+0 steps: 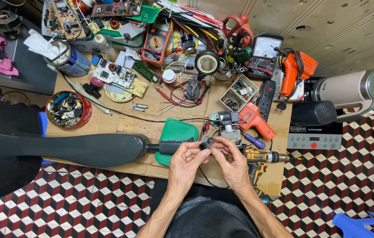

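Pinching a small dark cap [206, 143] between closed fingertips at lower centre, the left hand [187, 164] and right hand [233, 166] meet above the green tray [176, 132]. A long black blade [63, 149] stretches left. Upper left stands a blue can [73, 61]; below it, a round red tin [69, 110].

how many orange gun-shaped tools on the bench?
2: one orange tool right of the small vise, just above the hands; another orange tool at the far right edge, cord wrapped. Clutter may hide more.
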